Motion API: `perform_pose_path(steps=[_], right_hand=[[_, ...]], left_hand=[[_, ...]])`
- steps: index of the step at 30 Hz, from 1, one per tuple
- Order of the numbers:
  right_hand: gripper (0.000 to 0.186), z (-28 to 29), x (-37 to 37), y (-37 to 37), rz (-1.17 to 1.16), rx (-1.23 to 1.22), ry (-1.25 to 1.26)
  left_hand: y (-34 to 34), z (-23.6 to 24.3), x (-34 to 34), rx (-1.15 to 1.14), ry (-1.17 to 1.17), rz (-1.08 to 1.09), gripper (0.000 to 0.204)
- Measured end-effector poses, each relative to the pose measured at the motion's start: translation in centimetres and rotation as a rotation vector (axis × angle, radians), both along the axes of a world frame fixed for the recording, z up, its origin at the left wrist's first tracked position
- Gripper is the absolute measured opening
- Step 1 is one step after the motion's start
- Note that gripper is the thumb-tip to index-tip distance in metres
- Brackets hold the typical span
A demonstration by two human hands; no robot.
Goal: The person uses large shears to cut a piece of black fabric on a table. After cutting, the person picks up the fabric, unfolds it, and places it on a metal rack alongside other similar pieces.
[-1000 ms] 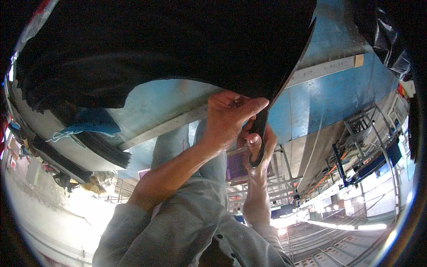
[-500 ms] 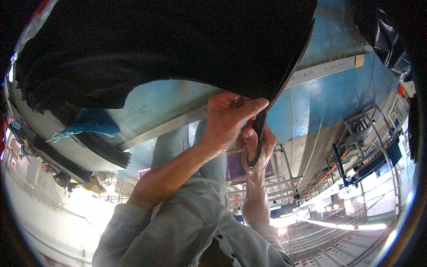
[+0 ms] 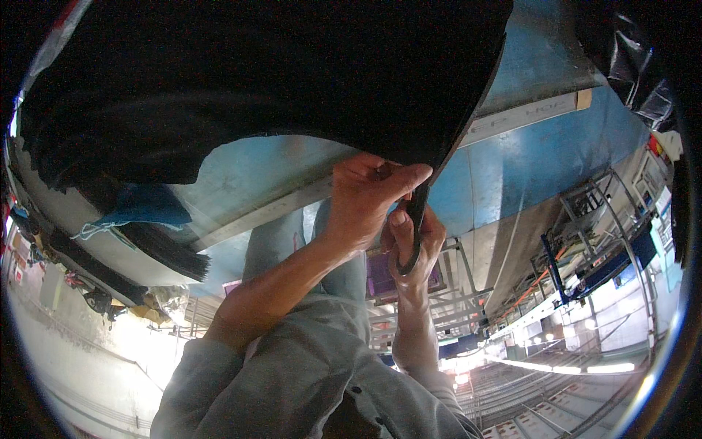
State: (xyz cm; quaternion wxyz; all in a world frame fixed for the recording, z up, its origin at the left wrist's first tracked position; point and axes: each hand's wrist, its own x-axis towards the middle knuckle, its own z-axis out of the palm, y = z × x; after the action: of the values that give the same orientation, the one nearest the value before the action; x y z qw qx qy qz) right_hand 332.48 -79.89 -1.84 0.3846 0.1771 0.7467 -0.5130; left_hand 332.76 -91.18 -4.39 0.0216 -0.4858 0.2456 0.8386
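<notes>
A large black sheet of material [image 3: 270,73] fills the upper middle, its curved edge lying over the blue work surface [image 3: 468,183]. My left hand [image 3: 365,205] pinches that sheet at its lower right corner, thumb pointing right. Just below, my right hand [image 3: 413,241] grips a narrow dark strip [image 3: 415,223] at the corner, with its thumb upright along it and the strip's lower end curling round. The strip seems to continue from the sheet's edge, though the join is partly hidden by my fingers. A long pale metal bar [image 3: 519,117] runs behind the hands.
At left are a blue cloth with thin cords [image 3: 146,208] and stacked dark layers [image 3: 168,252]. Crumpled black plastic [image 3: 636,73] is at upper right. A metal-framed rack [image 3: 599,241] stands at right, and a purple crate [image 3: 380,267] shows beyond my hands.
Both hands and the black material appear slightly further left in the picture than before, along with the surroundings. The grip of each hand looks much the same.
</notes>
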Motion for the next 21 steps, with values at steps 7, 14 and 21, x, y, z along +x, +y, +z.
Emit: perform_pose_path(steps=[7,14,21], right_hand=[[0.034,0.1,0.0,-0.2,0.002,0.013,-0.010],[0.032,-0.2,0.5,0.8,-0.098,-0.059,-0.064],[0.032,-0.5,0.5,1.0,-0.145,-0.153,-0.109]], left_hand=[[-0.1,-0.2,0.2,0.010,0.012,0.009,0.018],[-2.5,1.9,1.4,-0.239,-0.054,-0.483,0.019],[-9.5,1.8,-6.4,-1.822,0.474,-0.797,0.023]])
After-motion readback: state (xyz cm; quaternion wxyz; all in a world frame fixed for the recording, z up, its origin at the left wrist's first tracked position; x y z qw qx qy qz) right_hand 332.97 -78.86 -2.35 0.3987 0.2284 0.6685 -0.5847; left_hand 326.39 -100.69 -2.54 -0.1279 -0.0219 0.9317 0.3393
